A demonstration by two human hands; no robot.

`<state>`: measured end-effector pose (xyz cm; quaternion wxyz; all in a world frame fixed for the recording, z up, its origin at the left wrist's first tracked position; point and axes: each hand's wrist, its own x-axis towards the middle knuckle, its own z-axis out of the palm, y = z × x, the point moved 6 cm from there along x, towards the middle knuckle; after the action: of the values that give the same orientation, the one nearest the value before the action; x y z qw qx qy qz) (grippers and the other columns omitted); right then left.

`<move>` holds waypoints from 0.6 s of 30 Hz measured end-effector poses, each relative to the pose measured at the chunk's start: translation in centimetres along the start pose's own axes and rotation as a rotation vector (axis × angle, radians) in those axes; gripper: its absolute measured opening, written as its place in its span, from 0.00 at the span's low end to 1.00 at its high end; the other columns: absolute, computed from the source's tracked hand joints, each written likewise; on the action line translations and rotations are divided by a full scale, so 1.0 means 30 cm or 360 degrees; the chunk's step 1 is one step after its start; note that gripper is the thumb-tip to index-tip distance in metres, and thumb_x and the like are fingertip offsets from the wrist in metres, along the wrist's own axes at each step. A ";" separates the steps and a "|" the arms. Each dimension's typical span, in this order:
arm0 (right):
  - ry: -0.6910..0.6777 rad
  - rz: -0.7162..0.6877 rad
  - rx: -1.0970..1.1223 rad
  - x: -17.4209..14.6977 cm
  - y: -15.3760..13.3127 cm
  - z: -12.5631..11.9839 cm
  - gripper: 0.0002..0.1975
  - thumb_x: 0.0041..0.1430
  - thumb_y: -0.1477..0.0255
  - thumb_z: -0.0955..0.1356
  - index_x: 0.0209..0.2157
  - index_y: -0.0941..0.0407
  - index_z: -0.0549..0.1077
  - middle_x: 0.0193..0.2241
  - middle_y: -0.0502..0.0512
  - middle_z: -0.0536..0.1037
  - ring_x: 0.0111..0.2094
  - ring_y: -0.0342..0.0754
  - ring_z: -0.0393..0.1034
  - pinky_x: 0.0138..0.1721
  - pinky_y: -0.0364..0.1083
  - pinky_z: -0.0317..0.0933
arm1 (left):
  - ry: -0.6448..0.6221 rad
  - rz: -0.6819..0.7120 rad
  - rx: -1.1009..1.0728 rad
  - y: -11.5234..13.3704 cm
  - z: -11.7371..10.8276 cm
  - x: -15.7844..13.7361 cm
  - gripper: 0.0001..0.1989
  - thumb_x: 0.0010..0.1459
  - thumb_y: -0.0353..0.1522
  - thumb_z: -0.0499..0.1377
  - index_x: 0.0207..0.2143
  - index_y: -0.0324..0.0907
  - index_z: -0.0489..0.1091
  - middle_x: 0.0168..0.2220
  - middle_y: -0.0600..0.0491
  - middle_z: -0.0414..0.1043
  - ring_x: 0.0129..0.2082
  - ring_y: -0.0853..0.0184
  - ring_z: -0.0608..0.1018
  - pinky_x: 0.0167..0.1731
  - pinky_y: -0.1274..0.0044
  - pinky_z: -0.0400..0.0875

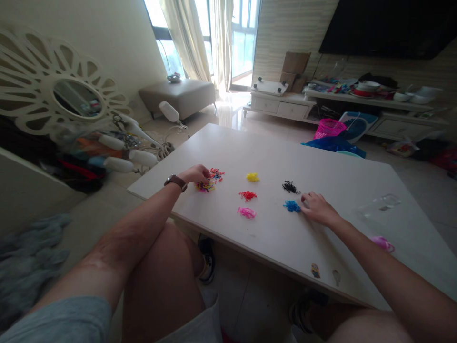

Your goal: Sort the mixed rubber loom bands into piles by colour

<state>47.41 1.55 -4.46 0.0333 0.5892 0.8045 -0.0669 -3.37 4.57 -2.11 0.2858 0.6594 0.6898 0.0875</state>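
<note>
"Starting with the left hand (197,175), where was it?"

"Over the mixed pile (204,186) of small coloured pieces, on the left part of the white table (232,143). Its fingers bent downward, with one patch of the pile nearer the person and another just beyond the fingertips. A watch (175,182) with a brown strap circled that wrist."

"Were those fingers pinched together on anything?"

"I couldn't tell. The tips were too small and too tucked in to read."

"And the right hand (317,207)?"

"That one was at the right edge of the blue heap (292,206), palm down, its fingers curled. Whether they were clamped on a piece or merely beside the heap, I couldn't tell either."

"How did the other colours lie?"

"In separate little heaps between the two hands. The yellow heap (252,177) was farthest from the person, the red heap (247,195) came nearer, and the pink heap (246,213) was nearest. The black heap (291,187) sat just beyond the blue one."

"What else was on the tabletop?"

"A clear container (380,207) lay to the right, past the right forearm. A purple item (383,244) showed beside that forearm, partly hidden by it. Close to the near edge was a small yellow-and-blue figure (314,270)."
</note>
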 end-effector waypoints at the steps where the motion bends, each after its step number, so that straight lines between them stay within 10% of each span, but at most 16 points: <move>1: -0.0003 0.0000 0.0002 0.000 0.001 0.001 0.10 0.60 0.63 0.63 0.40 0.52 0.69 0.44 0.60 0.72 0.46 0.58 0.65 0.49 0.54 0.60 | -0.0011 -0.0007 0.0030 -0.005 0.000 0.004 0.15 0.35 0.34 0.67 0.30 0.42 0.81 0.25 0.54 0.77 0.26 0.67 0.73 0.24 0.79 0.62; 18: -0.0015 -0.0008 -0.0062 -0.002 -0.008 -0.002 0.11 0.61 0.63 0.63 0.41 0.53 0.69 0.44 0.60 0.71 0.47 0.58 0.64 0.50 0.54 0.59 | 0.0044 0.0062 0.0126 0.040 -0.029 -0.003 0.18 0.45 0.43 0.63 0.33 0.40 0.82 0.25 0.53 0.76 0.23 0.69 0.70 0.23 0.79 0.59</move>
<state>47.20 1.42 -4.37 0.0485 0.5860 0.8070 -0.0540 -2.78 4.84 -0.77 0.2482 0.6822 0.6836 0.0748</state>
